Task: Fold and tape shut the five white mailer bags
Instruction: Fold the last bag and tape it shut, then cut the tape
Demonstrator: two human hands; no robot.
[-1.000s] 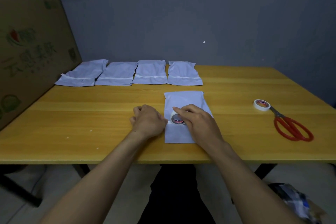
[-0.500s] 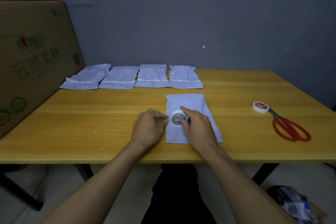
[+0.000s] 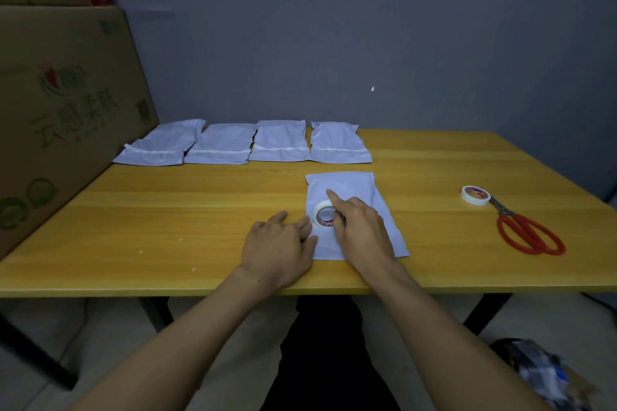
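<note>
A white mailer bag (image 3: 347,188) lies flat near the table's front edge. On it stands a white tape roll (image 3: 323,214), and my right hand (image 3: 359,230) grips the roll, index finger stretched forward. My left hand (image 3: 278,243) rests flat on the table just left of the roll, fingertips at the bag's left edge, fingers apart. Four more white mailer bags (image 3: 280,142) lie side by side in a row at the back, each with its flap folded over and a tape strip across it.
A second white tape roll (image 3: 474,194) and red-handled scissors (image 3: 527,233) lie on the wooden table (image 3: 167,220) at the right. A large cardboard box (image 3: 63,117) leans along the left edge. A grey wall stands behind the table.
My left hand has uncurled from a fist and spread flat beside the roll. My right hand keeps hold of the tape roll, index finger now pointing forward. The camera tilted slightly.
</note>
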